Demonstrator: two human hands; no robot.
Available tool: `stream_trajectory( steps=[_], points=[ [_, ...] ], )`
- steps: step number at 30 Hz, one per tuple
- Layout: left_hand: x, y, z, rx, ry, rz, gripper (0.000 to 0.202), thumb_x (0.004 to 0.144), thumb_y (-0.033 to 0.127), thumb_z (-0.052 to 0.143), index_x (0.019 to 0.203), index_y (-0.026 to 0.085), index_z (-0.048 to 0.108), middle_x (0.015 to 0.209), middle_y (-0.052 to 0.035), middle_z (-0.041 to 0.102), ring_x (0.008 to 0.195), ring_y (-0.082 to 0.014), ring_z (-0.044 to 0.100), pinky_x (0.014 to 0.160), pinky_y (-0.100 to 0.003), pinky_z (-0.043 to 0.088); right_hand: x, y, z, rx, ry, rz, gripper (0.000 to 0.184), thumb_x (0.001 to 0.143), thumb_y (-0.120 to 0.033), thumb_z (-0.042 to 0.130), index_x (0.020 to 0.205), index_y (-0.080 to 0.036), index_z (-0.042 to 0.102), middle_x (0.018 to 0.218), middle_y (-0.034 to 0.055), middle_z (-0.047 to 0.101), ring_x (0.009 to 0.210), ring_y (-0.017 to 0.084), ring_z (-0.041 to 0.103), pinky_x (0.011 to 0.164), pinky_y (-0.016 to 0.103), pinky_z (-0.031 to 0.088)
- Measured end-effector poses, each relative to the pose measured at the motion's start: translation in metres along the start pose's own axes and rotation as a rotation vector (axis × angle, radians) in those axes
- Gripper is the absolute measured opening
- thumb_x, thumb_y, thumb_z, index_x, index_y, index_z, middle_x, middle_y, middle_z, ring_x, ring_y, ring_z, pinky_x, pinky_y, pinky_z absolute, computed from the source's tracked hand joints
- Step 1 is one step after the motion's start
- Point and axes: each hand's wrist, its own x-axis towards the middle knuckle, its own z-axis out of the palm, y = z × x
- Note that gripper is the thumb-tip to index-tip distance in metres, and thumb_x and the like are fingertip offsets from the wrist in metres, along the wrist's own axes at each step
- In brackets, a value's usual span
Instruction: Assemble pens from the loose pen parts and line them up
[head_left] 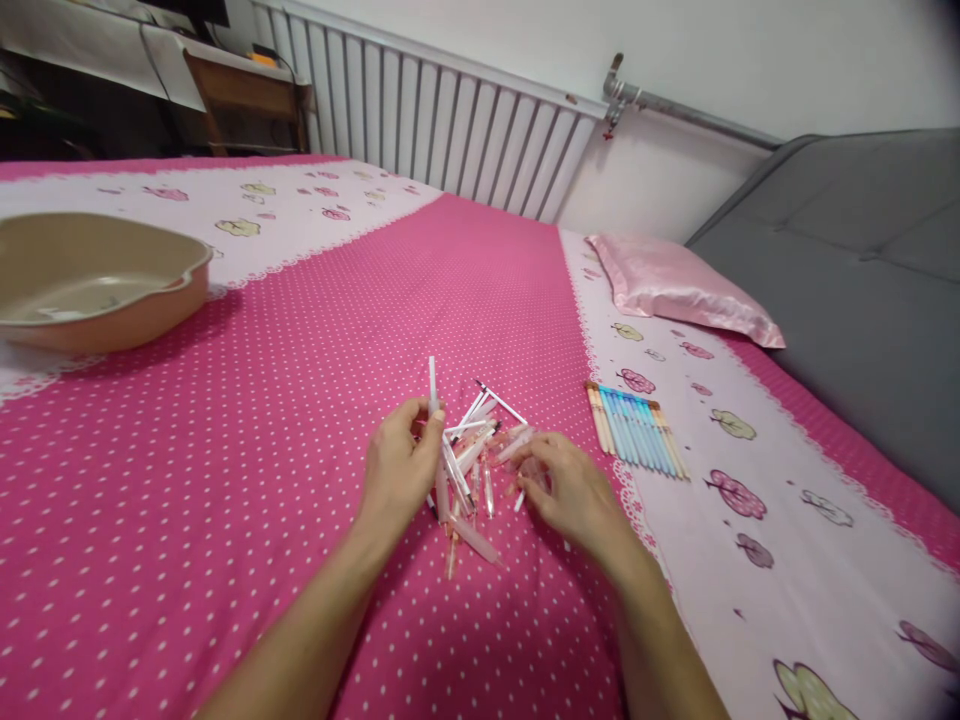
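Observation:
A loose pile of pen parts (474,452), thin white refills and clear barrels, lies on the pink dotted bedsheet (300,420). My left hand (397,468) pinches one thin white refill (433,385) that stands upright above the pile. My right hand (571,490) rests on the pile's right edge, its fingers curled around a clear barrel (514,446). A neat row of assembled pens (636,428), blue in the middle and tan at the sides, lies to the right of the pile.
A tan plastic basin (97,280) sits at the far left on the bed. A pink satin pillow (675,290) lies at the far right beside a grey sofa (862,300). A white radiator (450,130) and a wooden chair (247,100) stand behind.

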Motion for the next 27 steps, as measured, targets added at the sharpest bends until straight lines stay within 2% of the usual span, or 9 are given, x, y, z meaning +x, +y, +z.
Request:
stream_trajectory(
  steps=[3,6,9,11,14,17,21,27],
  points=[
    [0.000,0.000,0.000,-0.007,0.000,-0.006,0.029,0.084,0.039,0.046,0.090,0.016,0.062,0.083,-0.0050,0.066,0.072,-0.0195,0.059,0.063,-0.030,0.044,0.002,0.004,0.002,0.023,0.066,-0.007,0.025,0.076,-0.014,0.056,0.097,-0.022,0.066,0.106,0.0069,0.062,0.100,0.021,0.057,0.085,0.035,0.044],
    [0.000,0.000,0.001,-0.019,0.001,-0.015,0.028,0.084,0.039,0.046,0.089,0.017,0.062,0.084,-0.0053,0.066,0.072,-0.0199,0.059,0.063,-0.031,0.044,0.004,0.004,0.001,0.084,0.144,0.034,0.031,0.074,-0.019,0.059,0.105,-0.020,0.063,0.107,0.0073,0.062,0.090,0.019,0.060,0.082,0.033,0.046],
    [0.000,0.000,0.001,-0.016,0.007,-0.020,0.028,0.083,0.039,0.046,0.089,0.017,0.062,0.084,-0.0054,0.066,0.073,-0.0202,0.059,0.064,-0.031,0.044,0.004,0.003,-0.004,0.094,0.236,0.177,0.031,0.076,-0.026,0.057,0.105,-0.019,0.063,0.097,0.0062,0.066,0.075,0.018,0.061,0.073,0.033,0.047],
    [0.000,0.000,0.000,0.003,0.014,-0.021,0.028,0.084,0.040,0.046,0.088,0.017,0.062,0.084,-0.0053,0.066,0.073,-0.0204,0.059,0.064,-0.031,0.044,0.003,0.004,-0.007,0.033,0.275,0.282,0.032,0.077,-0.031,0.056,0.106,-0.018,0.063,0.094,0.0073,0.067,0.077,0.020,0.061,0.074,0.034,0.047],
    [0.000,0.000,-0.001,0.016,0.020,-0.029,0.028,0.084,0.039,0.045,0.089,0.017,0.062,0.083,-0.0052,0.065,0.073,-0.0206,0.059,0.064,-0.031,0.043,0.000,0.008,-0.007,-0.132,0.224,0.378,0.038,0.078,-0.033,0.055,0.110,-0.013,0.061,0.103,0.0141,0.065,0.094,0.027,0.059,0.083,0.039,0.044],
    [-0.001,0.002,-0.002,0.014,0.020,-0.046,0.029,0.084,0.040,0.045,0.090,0.017,0.062,0.082,-0.0051,0.065,0.073,-0.0207,0.059,0.064,-0.031,0.042,-0.003,0.013,-0.004,-0.207,0.126,0.410,0.044,0.081,-0.036,0.051,0.115,-0.009,0.058,0.107,0.0185,0.062,0.103,0.031,0.055,0.087,0.041,0.041],
    [-0.001,0.004,-0.003,0.022,0.029,-0.049,0.029,0.084,0.041,0.046,0.087,0.017,0.063,0.082,-0.0054,0.065,0.072,-0.0206,0.058,0.063,-0.031,0.042,-0.003,0.013,-0.001,-0.125,0.058,0.414,0.045,0.084,-0.040,0.047,0.117,-0.010,0.056,0.108,0.0169,0.062,0.099,0.030,0.057,0.084,0.040,0.042],
    [0.000,0.003,-0.005,0.024,0.038,-0.045,0.031,0.084,0.040,0.046,0.091,0.016,0.064,0.083,-0.0063,0.066,0.073,-0.0211,0.058,0.064,-0.032,0.042,-0.001,0.006,0.001,0.035,0.048,0.355,0.049,0.085,-0.042,0.047,0.124,-0.012,0.050,0.113,0.0156,0.061,0.099,0.028,0.059,0.082,0.039,0.045]
  ],
)
